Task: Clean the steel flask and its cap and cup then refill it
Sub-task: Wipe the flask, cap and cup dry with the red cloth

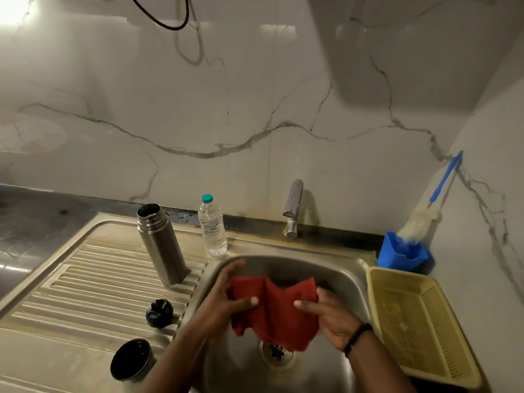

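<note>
Head view: both our hands, left hand [226,300] and right hand [330,319], grip pinching the soft red cloth [276,310]; steel flask [161,243] at 10 o'clock looks slick, so we'd grab it mid-body.

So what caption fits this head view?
Both hands hold a red cloth over the sink, open flask beside.

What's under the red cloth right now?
The red cloth, held by the left hand and right hand, hangs over the sink; the drain shows below, its upper part covered.
</note>
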Tool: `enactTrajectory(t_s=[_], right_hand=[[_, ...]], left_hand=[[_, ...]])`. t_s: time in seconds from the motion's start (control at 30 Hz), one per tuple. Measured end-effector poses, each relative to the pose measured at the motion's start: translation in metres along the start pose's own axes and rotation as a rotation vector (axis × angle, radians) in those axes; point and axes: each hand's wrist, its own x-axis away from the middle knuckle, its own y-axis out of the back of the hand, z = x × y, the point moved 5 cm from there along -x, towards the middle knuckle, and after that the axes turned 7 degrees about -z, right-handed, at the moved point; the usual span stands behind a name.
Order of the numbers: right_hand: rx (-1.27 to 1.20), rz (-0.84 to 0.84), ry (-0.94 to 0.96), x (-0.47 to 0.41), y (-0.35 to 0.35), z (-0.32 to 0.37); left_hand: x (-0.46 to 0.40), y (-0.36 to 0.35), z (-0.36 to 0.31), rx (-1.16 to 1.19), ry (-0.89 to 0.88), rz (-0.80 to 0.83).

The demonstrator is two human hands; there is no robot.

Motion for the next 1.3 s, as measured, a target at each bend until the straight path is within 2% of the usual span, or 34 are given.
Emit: enactTrajectory(t_s=[0.07, 0.17, 0.27, 0.33, 0.4, 0.43, 0.5, 0.57, 0.63, 0.7, 0.87, 0.93, 1.0, 1.07, 1.2, 1.3], right_hand=[[0.013, -0.105, 0.041, -0.003, 0.011, 0.014], [0.033, -0.151, 0.144, -0.001, 0.020, 0.036], [0.342, 0.025, 0.225, 0.010, 0.006, 0.047], [0.598, 0.135, 0.202, 0.015, 0.000, 0.041], [0.902, 0.115, 0.258, 0.011, -0.002, 0.033], [1.037, 0.041, 0.328, 0.009, -0.002, 0.033], [1.271, -0.141, 0.445, 0.008, 0.001, 0.041], [1.389, -0.190, 0.518, 0.007, 0.003, 0.052], [1.277, -0.040, 0.463, 0.007, 0.005, 0.059], [0.959, 0.072, 0.329, 0.015, 0.008, 0.062], [0.075, 0.073, 0.248, 0.039, 0.018, 0.058], [-0.314, 0.086, 0.165, 0.045, 0.011, 0.044], [-0.573, 0.039, 0.076, 0.049, 0.003, 0.026], [-0.612, -0.032, 0.037, 0.055, 0.000, 0.017], [-0.515, -0.119, -0.017, 0.074, 0.018, 0.020], [-0.413, -0.198, 0.089, 0.090, 0.049, 0.040]], left_hand=[[-0.001, 0.009, -0.002, -0.290, -0.054, 0.023], [-0.007, 0.026, 0.009, -0.431, -0.040, -0.018], [-0.009, 0.024, -0.001, -0.573, -0.133, -0.073], [-0.008, 0.021, -0.009, -0.658, -0.199, -0.119], [-0.006, 0.016, -0.016, -0.726, -0.240, -0.091], [-0.005, 0.014, -0.017, -0.728, -0.254, -0.062], [-0.001, 0.007, -0.018, -0.526, -0.208, -0.037], [0.003, 0.001, -0.021, -0.337, -0.214, -0.071], [0.006, -0.006, -0.029, -0.274, -0.273, -0.105], [0.006, -0.009, -0.038, -0.250, -0.302, -0.147], [-0.003, -0.016, -0.059, -0.321, -0.345, -0.151], [-0.001, -0.025, -0.061, -0.286, -0.295, -0.130], [-0.001, -0.038, -0.053, -0.184, -0.185, -0.085], [-0.005, -0.046, -0.037, -0.082, -0.080, -0.042], [-0.016, -0.057, 0.000, -0.070, 0.061, -0.016], [-0.018, -0.086, 0.019, -0.095, 0.126, 0.050]])
